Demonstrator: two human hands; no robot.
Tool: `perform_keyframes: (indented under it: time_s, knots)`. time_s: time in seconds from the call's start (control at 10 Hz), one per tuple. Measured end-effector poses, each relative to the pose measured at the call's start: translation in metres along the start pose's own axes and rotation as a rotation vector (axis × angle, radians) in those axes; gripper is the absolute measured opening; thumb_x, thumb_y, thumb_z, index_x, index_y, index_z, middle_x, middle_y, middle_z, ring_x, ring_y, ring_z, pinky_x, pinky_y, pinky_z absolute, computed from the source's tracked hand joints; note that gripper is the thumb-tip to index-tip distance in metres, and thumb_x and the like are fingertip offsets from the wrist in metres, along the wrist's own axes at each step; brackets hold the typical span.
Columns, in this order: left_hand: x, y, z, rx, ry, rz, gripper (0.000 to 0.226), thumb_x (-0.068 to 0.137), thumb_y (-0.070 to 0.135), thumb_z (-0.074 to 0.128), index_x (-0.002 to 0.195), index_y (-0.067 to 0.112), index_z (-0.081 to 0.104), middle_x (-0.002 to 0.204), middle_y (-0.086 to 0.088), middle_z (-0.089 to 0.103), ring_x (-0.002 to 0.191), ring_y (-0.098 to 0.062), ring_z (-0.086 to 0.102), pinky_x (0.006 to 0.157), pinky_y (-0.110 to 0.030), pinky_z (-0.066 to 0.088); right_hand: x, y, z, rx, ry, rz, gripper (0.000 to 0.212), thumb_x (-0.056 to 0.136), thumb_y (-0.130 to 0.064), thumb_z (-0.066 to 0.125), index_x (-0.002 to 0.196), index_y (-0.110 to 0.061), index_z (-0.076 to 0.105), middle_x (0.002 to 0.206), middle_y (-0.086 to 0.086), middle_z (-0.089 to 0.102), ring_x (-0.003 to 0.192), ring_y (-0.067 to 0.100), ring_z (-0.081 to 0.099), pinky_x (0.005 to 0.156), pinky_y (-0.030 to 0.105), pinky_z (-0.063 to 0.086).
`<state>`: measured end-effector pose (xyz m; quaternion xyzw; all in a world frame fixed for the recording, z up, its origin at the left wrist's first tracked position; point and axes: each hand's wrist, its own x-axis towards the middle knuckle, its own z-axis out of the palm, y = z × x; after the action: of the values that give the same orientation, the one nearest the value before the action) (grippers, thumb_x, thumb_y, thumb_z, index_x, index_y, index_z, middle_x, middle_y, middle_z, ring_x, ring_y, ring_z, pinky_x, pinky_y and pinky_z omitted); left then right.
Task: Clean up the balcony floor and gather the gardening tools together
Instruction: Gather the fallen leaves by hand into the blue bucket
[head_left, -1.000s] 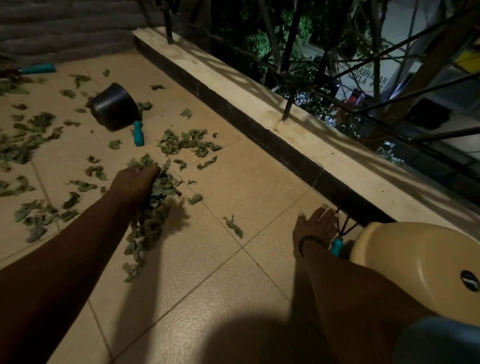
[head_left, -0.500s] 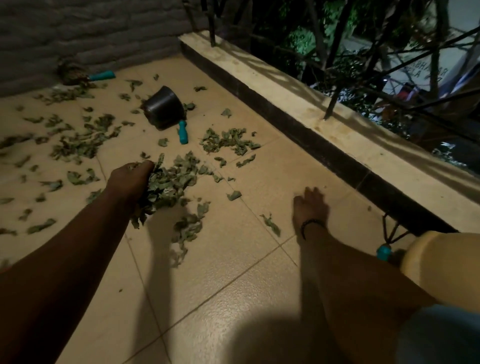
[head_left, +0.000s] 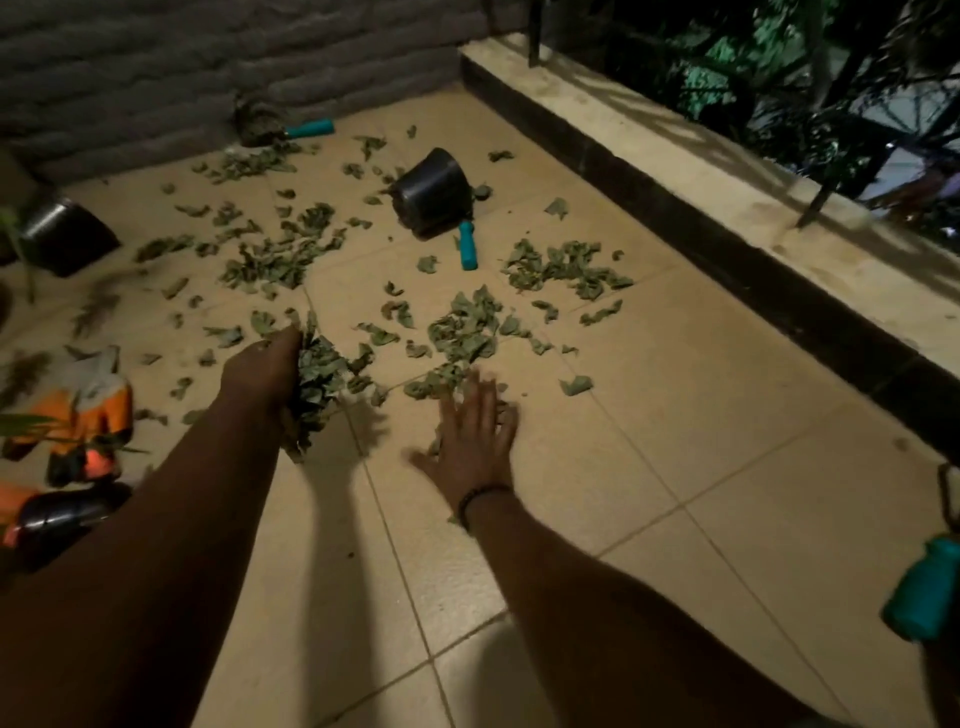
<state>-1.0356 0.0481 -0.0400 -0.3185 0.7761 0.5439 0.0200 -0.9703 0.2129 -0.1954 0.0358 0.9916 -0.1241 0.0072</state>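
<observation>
Early stage imo. My left hand (head_left: 262, 366) grips a leaf bunch (head_left: 314, 379), right hand (head_left: 475, 441) flat, fingers spread on floor (head_left: 649, 467). Loose leaves (head_left: 563, 267) mid/far; teal tools (head_left: 467, 252) ungathered.

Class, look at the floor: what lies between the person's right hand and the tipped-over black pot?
In the head view, scattered dry leaves and bare tile separate the right hand from the black pot; a teal-handled tool lies beside the pot.
</observation>
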Motion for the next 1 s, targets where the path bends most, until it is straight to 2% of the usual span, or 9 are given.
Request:
perform_keyframes:
  time_s: [0.2,0.3,0.4,0.5,0.6,0.7,0.8,0.9,1.0]
  knots:
    - [0.030,-0.025,-0.013,0.028,-0.006,-0.032,0.048,0.102,0.037,0.046,0.136,0.004,0.054,0.133,-0.018,0.058,0.115,-0.035,0.058,0.076,-0.031,0.039,0.068,0.058,-0.013,0.113,0.185,0.441,0.104,0.076,-0.081,0.048,0.156,-0.022,0.017,0.161,0.024,-0.001,0.147,0.043,0.004,0.116,0.060,0.011]
    - [0.040,-0.042,-0.014,0.001,-0.044,-0.057,0.049,0.102,0.035,0.046,0.139,0.004,0.052,0.140,-0.020,0.055,0.104,-0.028,0.058,0.077,-0.032,0.040,0.102,0.065,-0.012,0.243,0.213,0.315,0.094,0.080,-0.081,0.041,0.156,-0.033,0.010,0.163,0.016,-0.004,0.148,0.038,0.001,0.120,0.053,0.007]
    - [0.049,-0.056,-0.021,-0.001,-0.026,-0.070,0.047,0.101,0.035,0.046,0.135,0.003,0.054,0.134,-0.023,0.057,0.096,-0.022,0.050,0.065,-0.030,0.042,0.133,0.065,-0.026,0.366,0.076,0.142,0.079,0.087,-0.075,0.040,0.154,-0.040,0.016,0.164,0.005,0.004,0.150,0.029,0.002,0.122,0.048,0.001]
    - [0.059,-0.066,-0.027,0.014,0.075,-0.087,0.038,0.100,0.041,0.047,0.105,0.007,0.064,0.112,-0.019,0.058,0.101,-0.025,0.057,0.073,-0.035,0.048,0.143,0.038,-0.021,0.433,0.030,0.004,0.068,0.087,-0.072,0.045,0.148,-0.042,0.034,0.161,0.002,0.019,0.148,0.025,0.014,0.121,0.047,0.007]
    - [0.061,-0.073,-0.036,0.019,0.143,-0.127,0.041,0.102,0.041,0.044,0.120,0.008,0.061,0.124,-0.017,0.056,0.104,-0.027,0.052,0.077,-0.032,0.036,0.138,-0.006,0.001,0.348,0.019,-0.146,0.075,0.081,-0.079,0.045,0.146,-0.043,0.036,0.160,0.008,0.021,0.147,0.027,0.014,0.120,0.052,0.007]
    - [0.062,-0.078,-0.046,0.003,0.129,-0.134,0.046,0.102,0.041,0.047,0.132,0.007,0.056,0.129,-0.013,0.056,0.114,-0.031,0.055,0.086,-0.032,0.042,0.131,-0.048,0.009,0.312,-0.002,-0.258,0.083,0.078,-0.078,0.051,0.149,-0.038,0.033,0.158,0.010,0.018,0.145,0.031,0.011,0.119,0.054,0.007]
    - [0.068,-0.087,-0.056,0.009,0.136,-0.183,0.057,0.096,0.050,0.052,0.130,0.006,0.059,0.134,-0.018,0.059,0.119,-0.037,0.058,0.100,-0.040,0.048,0.131,-0.080,0.015,0.313,-0.011,-0.350,0.086,0.076,-0.077,0.056,0.148,-0.036,0.034,0.156,0.009,0.017,0.144,0.032,0.010,0.118,0.058,0.005]
    - [0.068,-0.096,-0.058,0.014,0.032,-0.216,0.052,0.101,0.041,0.047,0.136,0.003,0.055,0.137,-0.022,0.057,0.125,-0.040,0.055,0.086,-0.035,0.046,0.124,-0.110,0.028,0.244,-0.090,-0.435,0.090,0.073,-0.079,0.055,0.149,-0.036,0.032,0.157,0.010,0.014,0.145,0.034,0.005,0.116,0.061,0.000]
    - [0.073,-0.103,-0.058,0.014,0.007,-0.218,0.049,0.102,0.038,0.046,0.136,0.003,0.054,0.138,-0.022,0.056,0.126,-0.042,0.055,0.081,-0.036,0.043,0.114,-0.131,0.039,0.127,-0.004,-0.524,0.069,0.081,-0.067,0.056,0.139,-0.031,0.047,0.148,0.011,0.029,0.139,0.035,0.019,0.113,0.062,0.011]
